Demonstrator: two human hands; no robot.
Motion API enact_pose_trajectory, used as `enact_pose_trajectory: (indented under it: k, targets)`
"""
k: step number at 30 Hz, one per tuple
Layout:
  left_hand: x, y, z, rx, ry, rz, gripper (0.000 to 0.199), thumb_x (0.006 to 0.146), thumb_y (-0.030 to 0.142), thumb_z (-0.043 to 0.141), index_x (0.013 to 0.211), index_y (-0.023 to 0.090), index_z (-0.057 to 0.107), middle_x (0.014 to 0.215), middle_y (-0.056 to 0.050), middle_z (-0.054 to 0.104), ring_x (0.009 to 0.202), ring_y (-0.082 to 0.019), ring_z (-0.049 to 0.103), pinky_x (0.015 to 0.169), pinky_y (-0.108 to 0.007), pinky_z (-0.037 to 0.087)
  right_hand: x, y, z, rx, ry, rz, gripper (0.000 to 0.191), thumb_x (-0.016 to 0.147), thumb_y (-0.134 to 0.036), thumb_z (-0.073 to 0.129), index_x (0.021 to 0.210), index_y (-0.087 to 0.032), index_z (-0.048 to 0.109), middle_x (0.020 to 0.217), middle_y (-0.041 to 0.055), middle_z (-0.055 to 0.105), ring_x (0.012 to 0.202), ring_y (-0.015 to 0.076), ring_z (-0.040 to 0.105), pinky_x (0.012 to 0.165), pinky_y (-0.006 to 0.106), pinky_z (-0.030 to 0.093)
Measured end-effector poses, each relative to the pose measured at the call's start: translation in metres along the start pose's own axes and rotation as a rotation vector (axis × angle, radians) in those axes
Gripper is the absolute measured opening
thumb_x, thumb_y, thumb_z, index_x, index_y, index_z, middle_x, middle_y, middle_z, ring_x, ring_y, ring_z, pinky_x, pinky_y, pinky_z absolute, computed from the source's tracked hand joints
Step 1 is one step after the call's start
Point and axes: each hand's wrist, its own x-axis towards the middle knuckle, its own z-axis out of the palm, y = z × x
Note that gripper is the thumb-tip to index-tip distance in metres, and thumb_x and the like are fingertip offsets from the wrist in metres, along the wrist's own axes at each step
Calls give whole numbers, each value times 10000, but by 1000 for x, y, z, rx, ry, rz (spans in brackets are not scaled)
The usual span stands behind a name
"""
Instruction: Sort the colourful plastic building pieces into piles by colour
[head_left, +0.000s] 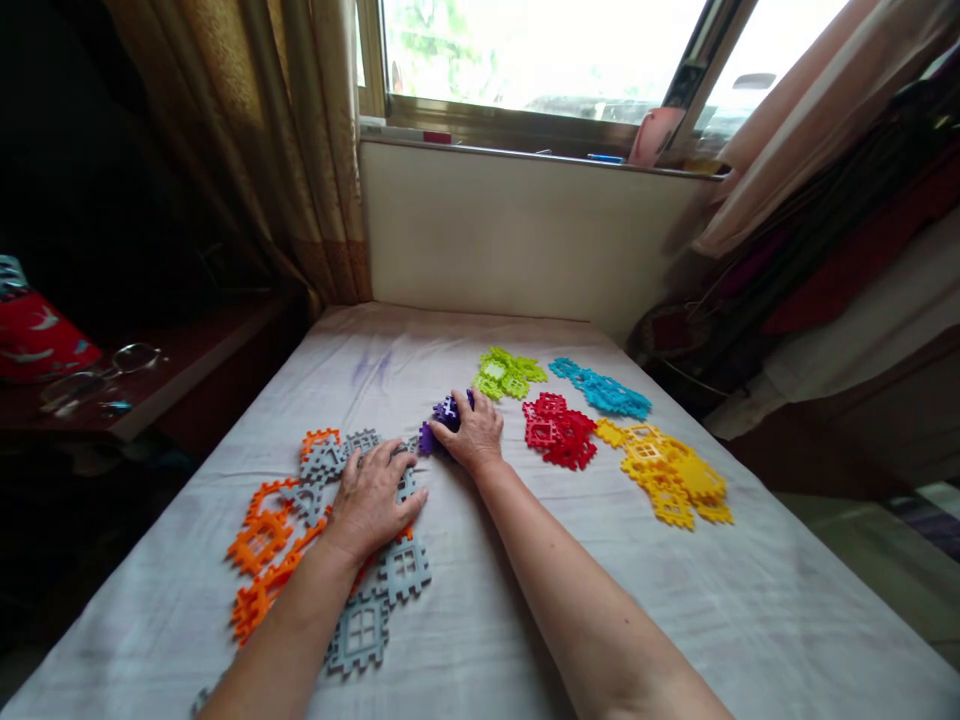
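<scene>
My left hand [377, 497] lies spread over grey interlocking pieces [361, 630], its fingers apart. Orange pieces [259, 540] lie beside and partly under that hand and forearm. My right hand [472, 430] rests on a small heap of purple pieces [427, 438], fingers curved over its right side; whether it grips one is hidden. Beyond it is a lime green pile [506, 372]. To its right sit a red pile [559, 432], a blue pile [600, 388] and a yellow pile [667, 472].
The pieces lie on a pale sheet [465, 640] below a window. On the left, a dark side table [187, 365] holds eyeglasses [105, 375] and a red patterned item [41, 335]. Hanging clothes [862, 260] are on the right, and a curtain [300, 150] hangs at the back left.
</scene>
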Motion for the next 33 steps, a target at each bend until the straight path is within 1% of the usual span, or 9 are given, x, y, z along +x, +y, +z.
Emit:
enact_pose_trajectory:
  k: [5,12,19,23,29,33]
  targets:
    - [-2,0,4,-5,45,15,353,822,421,592,1138,272,636,1406,-109,568,1329,-308,494,1181,-566,254,22,-18,11,-8,6,54,643,848,-581,612,1417,-289,544,1545,143,414,1405,337,359,1122,530,273]
    - [-3,1,6,-12,62,5,344,822,421,600,1138,286,621,1399,-92,571,1321,-300,495,1183,-557,253,56,-38,29,10,13,107,630,865,-566,574,1428,-284,533,1552,141,401,1411,358,336,1110,567,262]
    - [-4,3,4,-14,43,2,370,833,429,613,1171,277,607,1405,-98,565,1342,-298,475,1179,-567,246,94,-44,42,27,32,152,608,883,-550,547,1414,-254,546,1555,158,395,1400,358,328,1088,571,268]
    - [-4,5,5,-11,69,3,359,835,420,613,1169,289,603,1406,-92,567,1344,-298,473,1180,-570,244,110,-51,49,35,47,184,614,901,-553,514,1414,-216,541,1564,175,375,1404,365,313,1088,589,256]
    - [-5,3,7,-1,77,11,380,837,433,615,1185,282,607,1418,-97,561,1349,-296,470,1188,-556,243,129,-53,55,42,26,175,586,913,-553,510,1372,-194,575,1586,177,347,1431,364,280,1106,600,240]
    - [-5,4,7,-9,68,2,386,829,405,622,1192,276,616,1414,-93,563,1347,-293,471,1189,-555,237,132,-48,55,63,23,154,606,916,-600,486,1374,-213,575,1599,168,327,1449,357,266,1114,628,230]
